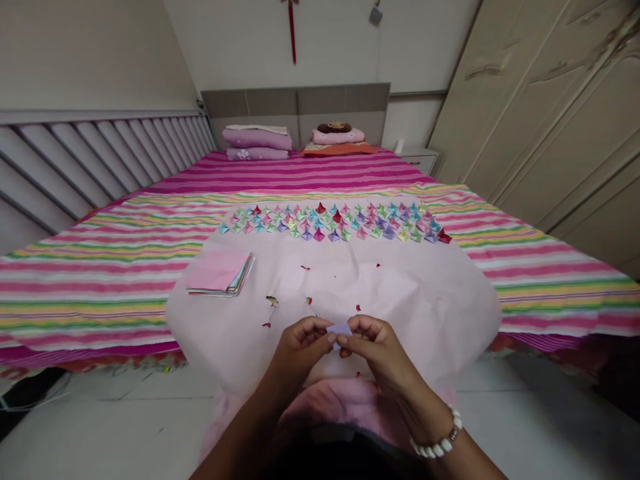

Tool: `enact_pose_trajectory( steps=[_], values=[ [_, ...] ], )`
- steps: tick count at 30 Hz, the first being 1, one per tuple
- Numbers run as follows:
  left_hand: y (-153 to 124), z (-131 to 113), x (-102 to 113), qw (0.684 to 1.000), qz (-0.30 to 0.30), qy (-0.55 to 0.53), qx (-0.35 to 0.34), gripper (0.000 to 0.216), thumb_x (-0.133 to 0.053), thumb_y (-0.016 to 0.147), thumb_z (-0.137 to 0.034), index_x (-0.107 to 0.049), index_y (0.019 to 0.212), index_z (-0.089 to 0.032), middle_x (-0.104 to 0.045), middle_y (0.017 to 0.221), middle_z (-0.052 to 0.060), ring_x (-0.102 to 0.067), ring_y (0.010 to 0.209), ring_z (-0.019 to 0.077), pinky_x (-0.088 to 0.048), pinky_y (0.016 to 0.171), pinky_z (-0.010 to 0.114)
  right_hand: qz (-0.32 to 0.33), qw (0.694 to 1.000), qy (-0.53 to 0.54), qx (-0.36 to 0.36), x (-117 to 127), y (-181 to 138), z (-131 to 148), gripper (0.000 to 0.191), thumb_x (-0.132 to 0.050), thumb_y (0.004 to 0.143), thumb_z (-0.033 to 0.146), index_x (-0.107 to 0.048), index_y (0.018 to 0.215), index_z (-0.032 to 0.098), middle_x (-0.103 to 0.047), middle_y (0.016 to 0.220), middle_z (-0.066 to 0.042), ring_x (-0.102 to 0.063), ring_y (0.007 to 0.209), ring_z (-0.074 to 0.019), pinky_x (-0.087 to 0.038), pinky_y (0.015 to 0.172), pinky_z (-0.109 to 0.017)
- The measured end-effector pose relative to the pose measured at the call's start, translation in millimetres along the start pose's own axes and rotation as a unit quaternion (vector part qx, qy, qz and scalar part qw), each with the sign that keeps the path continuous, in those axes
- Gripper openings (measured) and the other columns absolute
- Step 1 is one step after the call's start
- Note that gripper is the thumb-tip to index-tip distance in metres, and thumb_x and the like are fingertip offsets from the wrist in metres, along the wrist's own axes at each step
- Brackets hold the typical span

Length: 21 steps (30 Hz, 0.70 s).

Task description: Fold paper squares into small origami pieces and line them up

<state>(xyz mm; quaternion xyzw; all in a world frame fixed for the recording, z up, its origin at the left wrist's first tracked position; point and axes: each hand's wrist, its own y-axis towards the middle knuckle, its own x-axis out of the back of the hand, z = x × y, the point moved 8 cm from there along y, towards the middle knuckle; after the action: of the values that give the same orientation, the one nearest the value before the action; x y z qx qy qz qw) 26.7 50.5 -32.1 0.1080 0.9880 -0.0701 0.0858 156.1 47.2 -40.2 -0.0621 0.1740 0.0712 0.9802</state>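
Across the striped bed (100, 267) lies a pale sheet (425, 300) with rows of folded paper pieces (333, 222) and a paper stack (220, 273). At its near edge my left hand (300, 347) and right hand (375, 347) pinch a small lilac paper (340, 329); I should probably keep edges aligned and crease firmly.

Both forearms reached forward, the left hand (300, 345) and right hand (376, 348) meeting fingertip to fingertip, fingers curled in a pinch.
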Motion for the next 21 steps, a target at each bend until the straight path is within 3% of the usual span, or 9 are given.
enact_pose_trajectory(
  steps=[7, 21],
  values=[
    [-3.1, -1.6, -3.5, 0.999, -0.042, -0.009, 0.002, 0.014, -0.074, 0.066, -0.027, -0.068, 0.071, -0.015, -0.062, 0.056, -0.003, -0.055, 0.056, 0.009, -0.042, 0.057, 0.02, -0.047, 0.999, 0.022, 0.01, 2.5, -1.4, -1.2, 0.023, -0.085, 0.057, 0.029, -0.07, 0.068, 0.015, -0.07, 0.056, -0.002, -0.06, 0.049, -0.0108, -0.045, 0.052, -0.021],
    [-1.9, -6.0, -6.5, 0.999, -0.046, -0.023, -0.007, 0.012, -0.073, 0.062, -0.02, -0.065, 0.07, -0.015, -0.062, 0.058, -0.003, -0.054, 0.055, 0.0089, -0.04, 0.054, 0.019, -0.038, 0.998, 0.01, 0.056, -3.8, -5.6, 6.6, 0.016, -0.081, 0.062, 0.024, -0.071, 0.074, 0.018, -0.067, 0.053, 0.001, -0.06, 0.049, -0.0108, -0.046, 0.053, -0.021]
  ],
)
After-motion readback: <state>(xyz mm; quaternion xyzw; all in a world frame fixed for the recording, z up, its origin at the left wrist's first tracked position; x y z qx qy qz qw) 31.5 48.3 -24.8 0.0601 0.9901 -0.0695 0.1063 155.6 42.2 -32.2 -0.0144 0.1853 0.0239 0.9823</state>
